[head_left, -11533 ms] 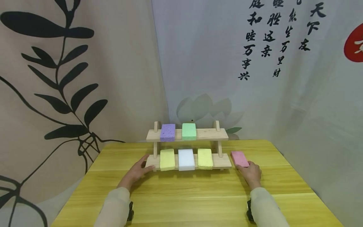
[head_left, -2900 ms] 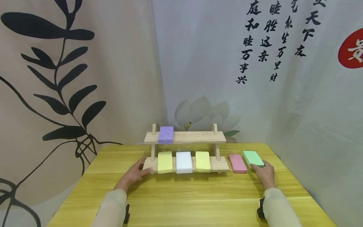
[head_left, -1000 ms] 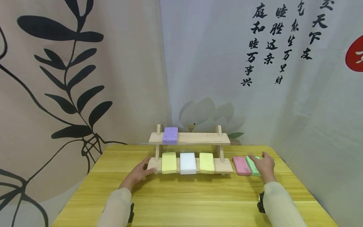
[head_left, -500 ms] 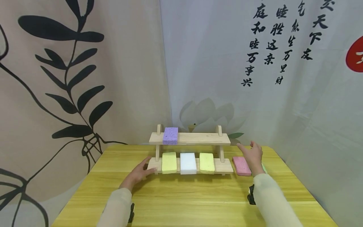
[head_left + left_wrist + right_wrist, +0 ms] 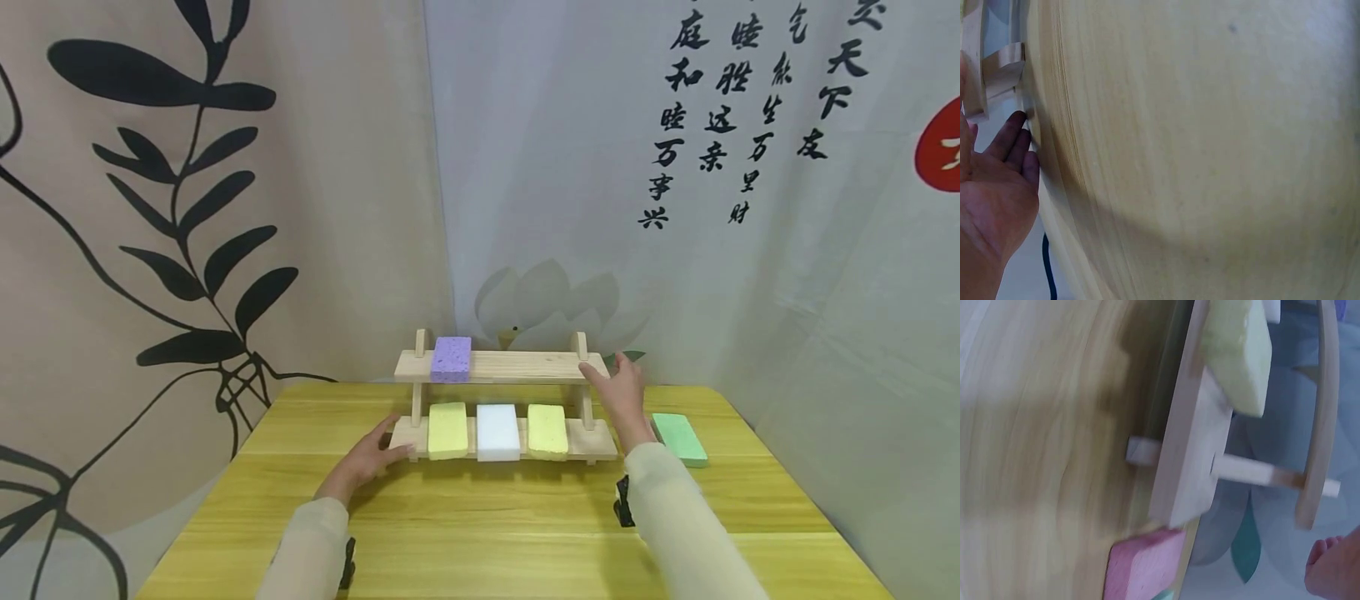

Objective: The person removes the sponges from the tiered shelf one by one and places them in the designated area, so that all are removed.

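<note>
A two-tier wooden rack (image 5: 528,367) holds one purple sponge (image 5: 451,358) on its upper shelf. On the lower shelf lie a yellow sponge (image 5: 447,431), a white sponge (image 5: 498,432) and a second yellow sponge (image 5: 547,432). My left hand (image 5: 366,460) holds the lower shelf's left end, thumb in front and fingers behind. My right hand (image 5: 621,393), holding nothing, is raised by the upper shelf's right end with thumb and fingers apart. A green sponge (image 5: 679,439) lies on the table to the right. The pink sponge (image 5: 1144,565) beside it is mostly hidden by my right arm in the head view.
The rack stands near the back of the wooden table (image 5: 480,533). Behind it hangs a cloth backdrop (image 5: 345,208) printed with leaves and characters. A dark cord-like line (image 5: 1049,265) shows beyond the table edge in the left wrist view.
The green sponge has gone from the upper shelf to the table beside the pink one. My right hand has let go of it and moved left to the rack; my left hand stays put.
</note>
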Motion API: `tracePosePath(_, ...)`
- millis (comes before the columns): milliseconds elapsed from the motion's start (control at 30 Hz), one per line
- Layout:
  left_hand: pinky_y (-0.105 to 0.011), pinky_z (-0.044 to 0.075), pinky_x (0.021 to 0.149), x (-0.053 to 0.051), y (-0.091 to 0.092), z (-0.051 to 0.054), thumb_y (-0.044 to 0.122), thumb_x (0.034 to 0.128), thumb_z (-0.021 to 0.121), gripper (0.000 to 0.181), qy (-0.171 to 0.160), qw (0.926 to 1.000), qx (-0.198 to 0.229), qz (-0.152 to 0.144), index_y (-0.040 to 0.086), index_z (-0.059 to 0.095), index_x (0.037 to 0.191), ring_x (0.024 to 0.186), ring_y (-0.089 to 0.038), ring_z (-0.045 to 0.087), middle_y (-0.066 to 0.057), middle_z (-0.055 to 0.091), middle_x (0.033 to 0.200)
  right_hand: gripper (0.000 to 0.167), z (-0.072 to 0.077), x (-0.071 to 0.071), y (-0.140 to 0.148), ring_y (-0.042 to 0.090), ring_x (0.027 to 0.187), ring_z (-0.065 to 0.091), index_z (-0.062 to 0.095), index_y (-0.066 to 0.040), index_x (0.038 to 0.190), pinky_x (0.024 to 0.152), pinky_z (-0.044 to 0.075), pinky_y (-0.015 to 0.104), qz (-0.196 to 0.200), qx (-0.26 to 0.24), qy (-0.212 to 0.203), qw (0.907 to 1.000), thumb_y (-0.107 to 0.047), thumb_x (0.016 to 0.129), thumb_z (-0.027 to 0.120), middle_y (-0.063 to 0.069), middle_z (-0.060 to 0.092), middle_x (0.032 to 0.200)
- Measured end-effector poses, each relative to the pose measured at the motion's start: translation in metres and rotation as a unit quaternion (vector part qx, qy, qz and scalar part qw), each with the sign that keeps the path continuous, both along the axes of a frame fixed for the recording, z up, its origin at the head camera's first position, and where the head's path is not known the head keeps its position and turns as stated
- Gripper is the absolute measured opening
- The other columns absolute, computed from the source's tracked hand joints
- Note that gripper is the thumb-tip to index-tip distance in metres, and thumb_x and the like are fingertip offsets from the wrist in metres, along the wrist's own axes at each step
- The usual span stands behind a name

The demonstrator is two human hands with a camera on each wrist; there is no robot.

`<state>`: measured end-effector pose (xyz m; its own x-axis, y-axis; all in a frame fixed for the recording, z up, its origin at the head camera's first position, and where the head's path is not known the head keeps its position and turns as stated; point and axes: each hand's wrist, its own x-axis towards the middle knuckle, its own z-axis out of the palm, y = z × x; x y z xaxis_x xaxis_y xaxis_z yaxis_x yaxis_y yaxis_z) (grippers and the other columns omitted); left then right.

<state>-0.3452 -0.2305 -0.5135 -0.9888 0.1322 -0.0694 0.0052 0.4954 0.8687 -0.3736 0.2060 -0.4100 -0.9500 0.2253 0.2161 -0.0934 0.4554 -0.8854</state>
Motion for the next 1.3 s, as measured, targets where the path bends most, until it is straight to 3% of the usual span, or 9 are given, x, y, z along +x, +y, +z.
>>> tracePosePath(467,-0.059,0.047,0.096,0.002,0.002,0.003,0.041,0.0921,0.071,0.087,-0.004,1.0,0.004,0.006,0.013,0.022,0.159,0.132,-0.051,0.04,-0.033,0.033,0.151,0.084,0.006,-0.006,-0.067,0.041,0.131,0.036,0.036,0.005,0.148,0.107,0.036,0.053,-0.003,0.022,0.024,0.9995,-0.045,0.09,0.07,0.025,0.038,0.142)
tracePosePath(867,-0.061,0.044,0.098,0.003,0.001,0.003,0.044,0.0925,0.069,0.087,-0.004,1.0,-0.002,0.002,0.014,0.021,0.159,0.136,-0.052,0.033,-0.035,0.028,0.153,0.086,0.006,-0.002,-0.125,0.039,0.133,0.036,0.038,-0.001,0.149,0.106,0.037,0.053,0.016,0.016,0.031,0.9993,-0.048,0.087,0.073,0.022,0.041,0.143)
tracePosePath(1300,-0.061,0.036,0.106,0.003,0.0,0.003,0.045,0.0928,0.068,0.088,-0.001,0.9999,-0.01,-0.002,0.015,0.02,0.159,0.141,-0.049,0.027,-0.032,0.025,0.155,0.091,-0.001,0.003,-0.194,0.041,0.132,0.039,0.041,-0.001,0.148,0.106,0.038,0.053,-0.007,0.041,0.034,0.9986,-0.052,0.082,0.077,0.023,0.043,0.143)
